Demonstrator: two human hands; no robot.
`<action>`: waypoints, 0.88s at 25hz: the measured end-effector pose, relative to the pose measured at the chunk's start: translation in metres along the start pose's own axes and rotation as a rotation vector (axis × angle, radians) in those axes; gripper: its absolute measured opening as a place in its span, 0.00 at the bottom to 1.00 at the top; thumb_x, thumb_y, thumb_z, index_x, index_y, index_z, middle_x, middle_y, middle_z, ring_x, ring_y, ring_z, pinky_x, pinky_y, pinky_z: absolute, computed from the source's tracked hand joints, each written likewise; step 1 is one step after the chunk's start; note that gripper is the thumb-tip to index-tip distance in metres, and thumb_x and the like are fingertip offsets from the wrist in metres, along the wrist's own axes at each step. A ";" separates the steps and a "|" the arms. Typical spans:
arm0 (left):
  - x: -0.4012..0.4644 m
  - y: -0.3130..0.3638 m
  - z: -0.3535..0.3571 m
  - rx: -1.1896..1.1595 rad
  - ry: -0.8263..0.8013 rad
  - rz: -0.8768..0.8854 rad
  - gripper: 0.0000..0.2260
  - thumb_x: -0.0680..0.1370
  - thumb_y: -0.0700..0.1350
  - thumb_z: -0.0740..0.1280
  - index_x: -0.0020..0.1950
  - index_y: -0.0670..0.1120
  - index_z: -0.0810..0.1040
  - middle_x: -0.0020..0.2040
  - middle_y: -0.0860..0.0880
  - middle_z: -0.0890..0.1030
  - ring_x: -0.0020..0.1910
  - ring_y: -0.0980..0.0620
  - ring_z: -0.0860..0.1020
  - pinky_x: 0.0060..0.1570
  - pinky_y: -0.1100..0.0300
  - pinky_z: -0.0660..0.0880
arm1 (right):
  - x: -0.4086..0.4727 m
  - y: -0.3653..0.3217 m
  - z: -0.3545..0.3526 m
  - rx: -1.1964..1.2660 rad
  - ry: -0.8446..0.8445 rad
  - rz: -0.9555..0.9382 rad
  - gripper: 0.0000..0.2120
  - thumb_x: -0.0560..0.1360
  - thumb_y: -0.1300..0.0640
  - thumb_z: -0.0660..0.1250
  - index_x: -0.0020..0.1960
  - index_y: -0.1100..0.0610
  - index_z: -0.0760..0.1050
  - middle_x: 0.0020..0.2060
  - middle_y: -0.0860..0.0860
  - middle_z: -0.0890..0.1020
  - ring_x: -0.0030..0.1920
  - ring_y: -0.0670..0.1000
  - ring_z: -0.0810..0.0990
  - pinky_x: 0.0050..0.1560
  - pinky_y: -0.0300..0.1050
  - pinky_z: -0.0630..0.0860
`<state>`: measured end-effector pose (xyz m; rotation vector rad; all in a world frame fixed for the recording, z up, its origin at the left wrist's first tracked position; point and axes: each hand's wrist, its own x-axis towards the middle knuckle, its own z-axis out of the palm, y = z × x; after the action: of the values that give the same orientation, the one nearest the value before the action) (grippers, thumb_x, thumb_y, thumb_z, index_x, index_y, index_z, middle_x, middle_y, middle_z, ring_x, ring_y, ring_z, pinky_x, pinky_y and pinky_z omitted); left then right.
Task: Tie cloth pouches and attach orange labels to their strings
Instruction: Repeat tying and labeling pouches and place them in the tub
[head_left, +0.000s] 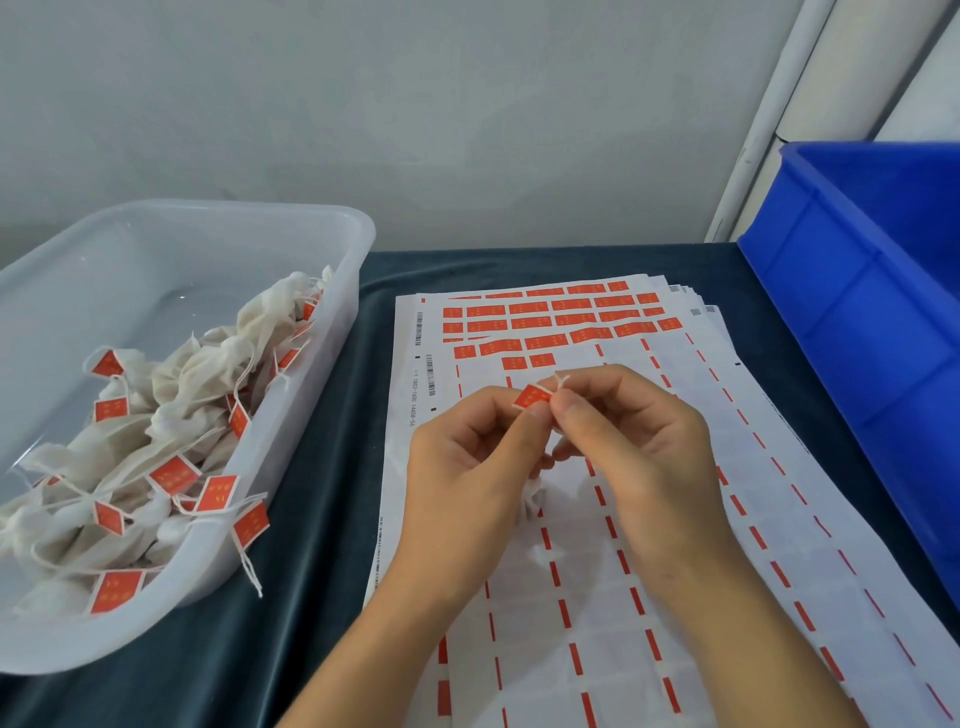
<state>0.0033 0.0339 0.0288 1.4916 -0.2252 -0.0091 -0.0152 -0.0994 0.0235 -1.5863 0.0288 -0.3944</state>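
Both hands meet above the label sheets (587, 545). My left hand (467, 467) pinches a small orange label (532, 397) between thumb and forefinger. My right hand (628, 431) pinches the white string (562, 379), whose knotted end sticks up above the fingers, right beside the label. A small white cloth pouch (532, 496) hangs below between the two palms, mostly hidden. Rows of unused orange labels (550, 317) fill the far part of the sheets.
A clear plastic tub (322, 364) at the left holds several tied white pouches with orange labels (171, 475). A blue plastic crate (857, 322) stands at the right edge. The table is covered with dark cloth (322, 545). A grey wall rises behind.
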 end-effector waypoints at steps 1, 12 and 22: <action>0.000 0.000 0.001 0.005 0.005 0.003 0.08 0.83 0.42 0.70 0.46 0.49 0.87 0.41 0.51 0.87 0.40 0.53 0.84 0.42 0.65 0.79 | 0.000 0.000 0.000 -0.007 0.002 -0.001 0.04 0.79 0.54 0.71 0.52 0.51 0.84 0.45 0.46 0.86 0.50 0.52 0.85 0.48 0.46 0.85; -0.002 0.001 0.004 0.000 0.043 -0.001 0.09 0.78 0.52 0.69 0.45 0.50 0.87 0.42 0.52 0.87 0.42 0.51 0.85 0.45 0.62 0.81 | -0.001 -0.001 0.004 0.086 0.055 0.026 0.05 0.77 0.52 0.71 0.50 0.50 0.84 0.44 0.47 0.87 0.49 0.52 0.86 0.42 0.42 0.84; -0.001 -0.002 0.002 0.095 -0.034 0.016 0.06 0.84 0.44 0.69 0.53 0.51 0.86 0.46 0.53 0.88 0.49 0.51 0.87 0.52 0.59 0.83 | 0.000 -0.002 0.004 -0.013 0.101 -0.012 0.04 0.78 0.56 0.71 0.49 0.48 0.83 0.43 0.43 0.86 0.49 0.47 0.85 0.41 0.34 0.81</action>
<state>0.0023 0.0314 0.0270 1.5851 -0.2682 -0.0117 -0.0149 -0.0957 0.0249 -1.5788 0.0998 -0.4843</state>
